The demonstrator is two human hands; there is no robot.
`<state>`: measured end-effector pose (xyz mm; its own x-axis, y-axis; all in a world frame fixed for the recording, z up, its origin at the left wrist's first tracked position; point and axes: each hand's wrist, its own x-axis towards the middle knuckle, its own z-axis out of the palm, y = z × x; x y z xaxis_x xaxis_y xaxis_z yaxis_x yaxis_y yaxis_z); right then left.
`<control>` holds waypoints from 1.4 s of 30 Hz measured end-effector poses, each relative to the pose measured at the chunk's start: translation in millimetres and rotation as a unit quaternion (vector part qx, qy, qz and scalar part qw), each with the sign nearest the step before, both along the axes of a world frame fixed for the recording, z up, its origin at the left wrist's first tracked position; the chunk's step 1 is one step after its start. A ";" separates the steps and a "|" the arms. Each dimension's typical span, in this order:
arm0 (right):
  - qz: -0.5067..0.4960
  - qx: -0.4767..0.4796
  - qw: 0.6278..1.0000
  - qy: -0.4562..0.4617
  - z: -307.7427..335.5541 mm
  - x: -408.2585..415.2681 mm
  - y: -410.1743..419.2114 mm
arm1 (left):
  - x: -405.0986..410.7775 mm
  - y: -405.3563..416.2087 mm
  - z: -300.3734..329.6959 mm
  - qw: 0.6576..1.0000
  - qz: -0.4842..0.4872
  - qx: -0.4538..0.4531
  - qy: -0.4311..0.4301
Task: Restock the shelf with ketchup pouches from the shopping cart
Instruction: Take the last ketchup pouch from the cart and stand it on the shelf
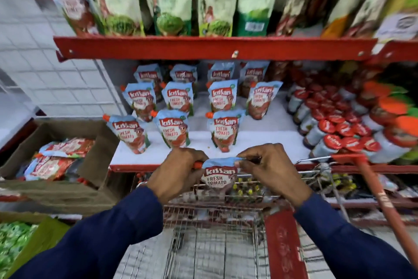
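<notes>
I hold one blue ketchup pouch point(218, 177) with an orange cap by its top corners, just in front of the white shelf point(267, 140). My left hand point(178, 172) grips the cap side and my right hand point(271, 170) pinches the other corner. The pouch hangs above the wire shopping cart point(214, 244), whose visible part looks bare. Several matching ketchup pouches point(176, 130) stand upright in rows on the shelf's left half.
Red-capped jars point(328, 124) fill the shelf's right side. Green sauce pouches point(169, 0) stand on the red shelf above. A cardboard box point(58, 158) at the left holds more pouches. The cart's red handle point(384, 199) runs down the right.
</notes>
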<state>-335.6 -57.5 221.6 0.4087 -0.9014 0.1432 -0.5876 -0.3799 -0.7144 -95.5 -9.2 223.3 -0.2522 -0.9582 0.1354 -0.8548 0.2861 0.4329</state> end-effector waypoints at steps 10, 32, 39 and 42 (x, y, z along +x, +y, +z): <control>-0.083 -0.069 0.994 -0.004 31.7 -57.0 -36.6 | -58.5 -63.0 35.5 0.994 -0.025 -0.081 -0.076; -0.157 -0.022 0.987 0.008 -25.1 -119.7 -178.5 | -157.5 -197.4 -1.2 0.976 0.029 -0.065 -0.206; -0.169 -0.012 0.986 0.011 -28.4 -116.4 -185.2 | -155.9 -207.1 -7.3 0.977 0.031 -0.044 -0.204; -0.170 -0.009 0.985 0.016 -26.7 -115.5 -185.1 | -154.9 -209.7 -9.3 0.981 0.037 -0.039 -0.188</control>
